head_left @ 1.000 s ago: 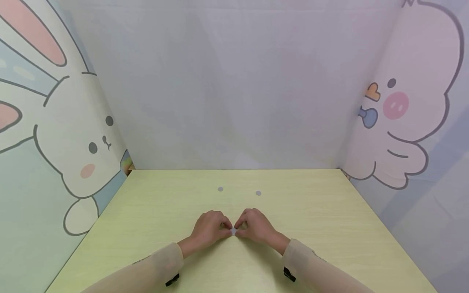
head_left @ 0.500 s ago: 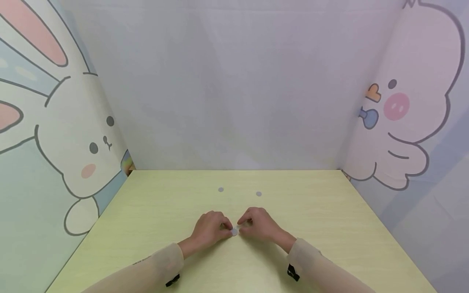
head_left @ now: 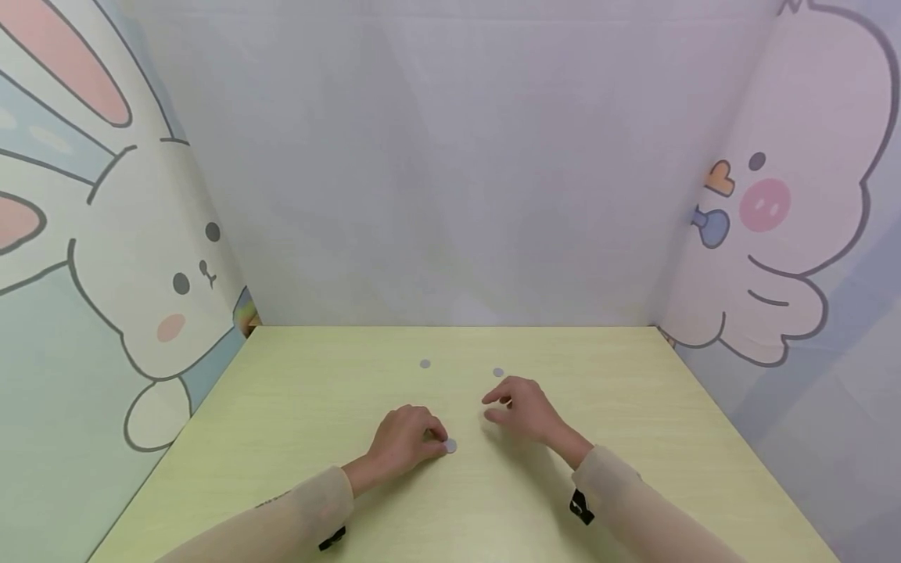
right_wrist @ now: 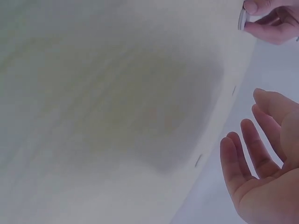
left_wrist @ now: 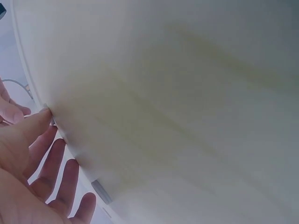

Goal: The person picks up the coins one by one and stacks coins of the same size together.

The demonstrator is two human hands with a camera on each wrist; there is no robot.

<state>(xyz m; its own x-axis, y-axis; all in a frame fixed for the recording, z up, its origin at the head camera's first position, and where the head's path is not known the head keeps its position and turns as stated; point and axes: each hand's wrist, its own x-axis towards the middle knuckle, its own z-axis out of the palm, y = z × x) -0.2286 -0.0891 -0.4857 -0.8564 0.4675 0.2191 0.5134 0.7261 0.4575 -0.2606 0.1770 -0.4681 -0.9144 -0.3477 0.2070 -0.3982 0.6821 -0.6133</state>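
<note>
A small round grey disc (head_left: 450,446) is at the middle of the table; in the right wrist view the disc (right_wrist: 242,17) is seen edge-on, tilted up at the fingertips. My left hand (head_left: 408,439) pinches its left edge between thumb and index finger. To the right, my right hand (head_left: 526,410) is lifted off the table with nothing in it, thumb and fingers apart and loosely bent. Just beyond its fingertips, a second grey disc (head_left: 498,372) lies flat. A third grey disc (head_left: 425,363) lies flat farther left.
The pale yellow wooden table (head_left: 338,360) runs back to a plain white curtain (head_left: 450,172). Cloths printed with a rabbit (head_left: 155,258) and a pink-cheeked cartoon figure (head_left: 781,195) hang along the left and right sides.
My right hand has let go of the disc's right side and moved right and away from me, toward the second disc, its fingers spreading. My left hand stays at the first disc.
</note>
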